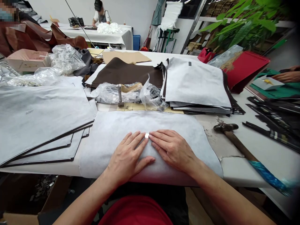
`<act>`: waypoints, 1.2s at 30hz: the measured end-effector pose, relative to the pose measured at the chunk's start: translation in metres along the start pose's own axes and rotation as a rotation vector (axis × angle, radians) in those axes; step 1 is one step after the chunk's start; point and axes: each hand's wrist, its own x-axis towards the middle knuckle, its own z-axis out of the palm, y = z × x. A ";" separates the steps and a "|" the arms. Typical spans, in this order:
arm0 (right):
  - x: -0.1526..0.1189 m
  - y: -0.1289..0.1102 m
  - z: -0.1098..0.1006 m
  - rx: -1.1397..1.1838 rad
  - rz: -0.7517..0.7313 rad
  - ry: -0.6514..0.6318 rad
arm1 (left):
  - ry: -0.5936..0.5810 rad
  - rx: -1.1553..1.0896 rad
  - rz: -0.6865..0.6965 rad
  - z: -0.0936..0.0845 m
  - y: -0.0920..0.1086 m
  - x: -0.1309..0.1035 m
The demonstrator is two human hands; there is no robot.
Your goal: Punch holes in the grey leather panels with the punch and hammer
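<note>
A pale, white-backed sheet lies in front of me, its near edge over the table's edge. On it sits a small shiny white square piece. My left hand rests flat on the sheet, fingers stretched out, with the fingertips at the left of the small piece. My right hand lies on the other side, fingers extended and close together, the fingertips touching or nearly touching the piece's right edge. Beyond the sheet a metal punch-like tool stands upright. A hammer with blue wrap on its handle lies to the right.
Layered white-backed sheets spread at left; another stack stands at back right. Clear plastic bags and brown sheets lie behind. Dark strips are at right. A co-worker's hand is at far right; another person sits behind.
</note>
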 end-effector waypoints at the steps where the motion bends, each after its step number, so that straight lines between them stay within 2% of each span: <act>1: -0.001 -0.001 0.000 -0.020 -0.005 -0.014 | -0.005 0.000 -0.003 0.000 0.000 0.000; 5: 0.000 0.003 -0.007 0.043 0.015 -0.041 | -0.028 0.013 -0.016 -0.003 0.003 0.003; 8: 0.019 0.026 -0.021 0.190 0.088 -0.024 | -0.047 0.027 -0.034 -0.005 0.007 0.005; 10: 0.046 0.051 -0.033 0.188 0.178 0.039 | -0.055 0.028 -0.036 -0.004 0.008 0.006; 12: 0.081 0.077 -0.040 0.091 0.315 0.036 | -0.051 0.027 -0.026 -0.003 0.008 0.006; 16: 0.147 0.117 -0.033 -0.041 0.555 -0.164 | -0.026 0.050 -0.015 0.001 0.007 0.004; 19: 0.175 0.133 -0.015 -0.040 0.661 -0.304 | -0.033 0.041 -0.019 0.000 0.006 0.004; 22: 0.182 0.143 -0.003 0.028 0.739 -0.376 | -0.029 0.033 -0.021 -0.001 0.005 0.005; 25: 0.176 0.150 -0.002 0.144 0.791 -0.387 | 0.007 0.048 -0.004 0.000 0.004 0.005; 28: 0.169 0.151 -0.003 0.210 0.812 -0.361 | 0.034 0.064 0.021 0.001 0.003 0.004; 32: 0.173 0.146 -0.004 0.207 0.814 -0.314 | 0.038 0.056 0.014 0.001 0.003 0.004; 36: 0.172 0.143 -0.007 0.304 0.814 -0.181 | 0.046 0.043 0.000 -0.003 0.005 0.004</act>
